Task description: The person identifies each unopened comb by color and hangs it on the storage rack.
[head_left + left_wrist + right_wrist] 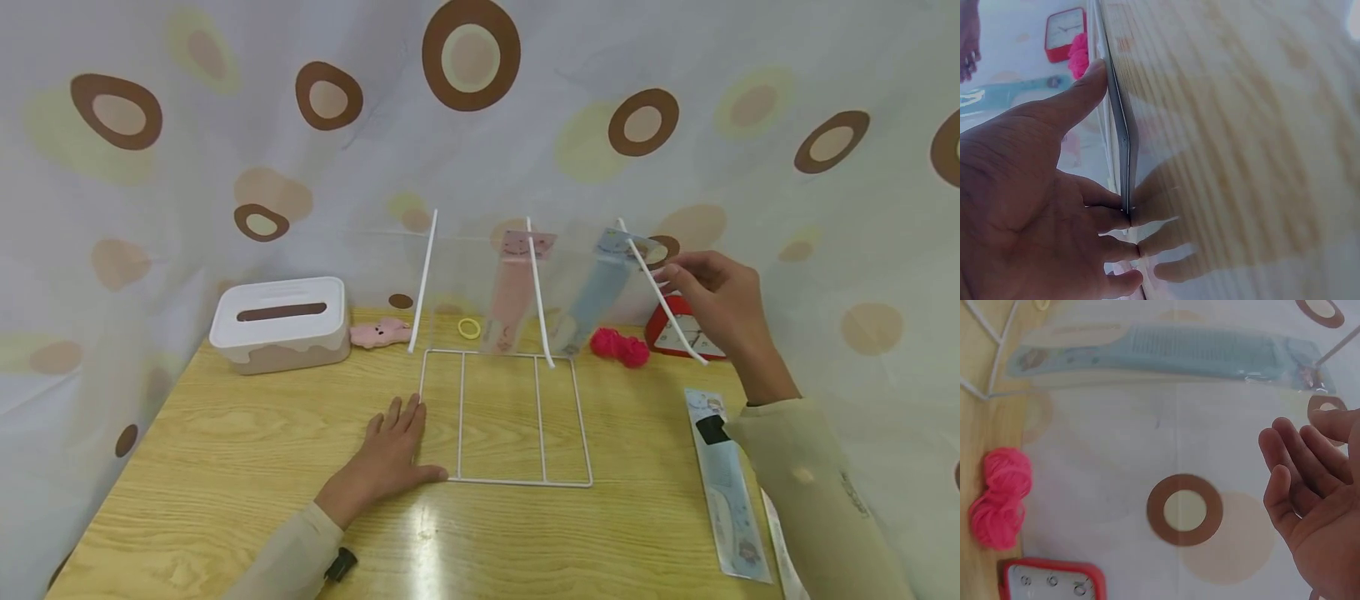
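A white wire display rack (542, 482) stands on the table, with three prongs reaching forward from a clear back panel. My left hand (386, 457) lies spread at the left front of its base; in the left wrist view the thumb (1088, 84) touches the frame. A packaged blue comb (1204, 353) hangs from the right prong (660, 292), and a pink package (513, 287) from the middle one. The left prong (423, 279) carries nothing. Beside the right prong is my right hand (723, 304), its fingers loosely bent with nothing visible between them.
Another packaged blue comb (727, 492) lies on the table at the right, partly under the right sleeve. Behind the rack are a red clock (686, 329), pink yarn (619, 347), a yellow ring (469, 328), a pink plush (381, 332) and a tissue box (281, 333).
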`<move>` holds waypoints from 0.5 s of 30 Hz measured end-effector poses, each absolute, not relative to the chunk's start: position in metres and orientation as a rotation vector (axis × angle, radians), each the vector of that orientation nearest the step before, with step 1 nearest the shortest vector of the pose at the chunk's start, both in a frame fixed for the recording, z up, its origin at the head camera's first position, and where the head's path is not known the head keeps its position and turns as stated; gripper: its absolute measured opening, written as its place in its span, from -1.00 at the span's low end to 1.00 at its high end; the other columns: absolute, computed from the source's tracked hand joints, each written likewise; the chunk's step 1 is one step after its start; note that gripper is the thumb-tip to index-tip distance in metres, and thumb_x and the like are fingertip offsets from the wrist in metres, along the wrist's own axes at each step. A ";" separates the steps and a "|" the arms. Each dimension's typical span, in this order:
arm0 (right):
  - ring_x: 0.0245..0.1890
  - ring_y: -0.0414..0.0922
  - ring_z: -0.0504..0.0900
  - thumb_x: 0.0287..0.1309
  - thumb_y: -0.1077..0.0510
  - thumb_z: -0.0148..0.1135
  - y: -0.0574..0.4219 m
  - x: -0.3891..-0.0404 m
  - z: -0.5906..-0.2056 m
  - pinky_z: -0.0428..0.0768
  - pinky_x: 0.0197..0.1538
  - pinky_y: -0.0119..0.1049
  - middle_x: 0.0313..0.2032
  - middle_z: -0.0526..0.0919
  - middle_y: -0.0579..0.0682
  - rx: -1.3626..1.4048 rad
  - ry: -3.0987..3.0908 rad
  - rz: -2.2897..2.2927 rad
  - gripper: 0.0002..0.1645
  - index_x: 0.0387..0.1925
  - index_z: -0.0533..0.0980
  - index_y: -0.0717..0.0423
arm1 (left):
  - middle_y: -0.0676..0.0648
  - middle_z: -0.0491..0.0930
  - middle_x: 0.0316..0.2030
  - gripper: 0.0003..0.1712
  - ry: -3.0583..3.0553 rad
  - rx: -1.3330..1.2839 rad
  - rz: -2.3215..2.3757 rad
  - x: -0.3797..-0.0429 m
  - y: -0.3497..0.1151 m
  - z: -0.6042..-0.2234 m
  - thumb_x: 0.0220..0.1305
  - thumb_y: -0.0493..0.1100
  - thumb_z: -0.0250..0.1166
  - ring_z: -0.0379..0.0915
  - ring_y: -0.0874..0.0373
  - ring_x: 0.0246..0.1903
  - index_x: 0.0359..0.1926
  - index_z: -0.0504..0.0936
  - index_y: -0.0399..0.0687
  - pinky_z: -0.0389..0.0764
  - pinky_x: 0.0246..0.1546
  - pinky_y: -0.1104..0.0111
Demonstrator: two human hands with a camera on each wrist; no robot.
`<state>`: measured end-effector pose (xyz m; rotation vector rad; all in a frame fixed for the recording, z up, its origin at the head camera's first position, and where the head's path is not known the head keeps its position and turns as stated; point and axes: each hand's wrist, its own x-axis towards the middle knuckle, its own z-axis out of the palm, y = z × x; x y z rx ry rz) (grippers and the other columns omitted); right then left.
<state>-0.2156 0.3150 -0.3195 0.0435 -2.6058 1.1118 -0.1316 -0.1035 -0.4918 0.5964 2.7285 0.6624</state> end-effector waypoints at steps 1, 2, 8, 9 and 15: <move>-0.15 -0.35 0.59 0.38 -0.20 0.15 0.319 -0.213 -0.322 0.49 -0.06 -0.57 -0.05 0.70 0.01 0.028 -2.626 1.093 -0.46 0.13 0.56 0.10 | -0.34 -0.11 0.54 0.21 2.728 0.599 0.662 -0.132 -0.103 -0.492 0.20 0.28 0.38 -0.29 -0.34 0.51 0.51 0.03 -0.43 -0.12 0.40 -0.24; -0.14 -0.35 0.57 0.38 -0.22 0.14 0.323 -0.211 -0.326 0.47 -0.06 -0.57 -0.03 0.69 0.03 0.012 -2.652 1.069 -0.44 0.13 0.56 0.10 | -0.34 -0.12 0.54 0.21 2.728 0.601 0.660 -0.131 -0.102 -0.492 0.20 0.28 0.37 -0.29 -0.34 0.51 0.51 0.03 -0.43 -0.12 0.40 -0.24; -0.26 -0.45 0.53 0.41 -0.14 0.15 0.355 -0.200 -0.350 0.45 -0.19 -0.55 -0.08 0.70 0.24 0.032 -2.747 0.970 -0.49 0.05 0.59 0.20 | -0.34 -0.12 0.54 0.21 2.725 0.611 0.662 -0.131 -0.100 -0.492 0.20 0.28 0.37 -0.30 -0.34 0.51 0.52 0.02 -0.42 -0.12 0.40 -0.24; -0.30 -0.48 0.52 0.41 -0.10 0.17 0.361 -0.199 -0.355 0.47 -0.23 -0.55 -0.10 0.71 0.25 0.047 -2.759 0.951 -0.53 0.02 0.60 0.22 | -0.35 -0.12 0.54 0.21 2.727 0.612 0.661 -0.131 -0.099 -0.492 0.20 0.28 0.38 -0.30 -0.34 0.51 0.51 0.02 -0.43 -0.11 0.40 -0.24; -0.27 -0.25 0.61 0.40 0.09 0.20 0.392 -0.197 -0.379 0.56 -0.32 -0.36 -0.13 0.69 0.25 0.102 -2.890 0.858 -0.68 -0.04 0.64 0.27 | -0.35 -0.11 0.54 0.21 2.737 0.604 0.620 -0.131 -0.099 -0.490 0.20 0.29 0.37 -0.28 -0.34 0.51 0.51 0.02 -0.43 -0.09 0.40 -0.24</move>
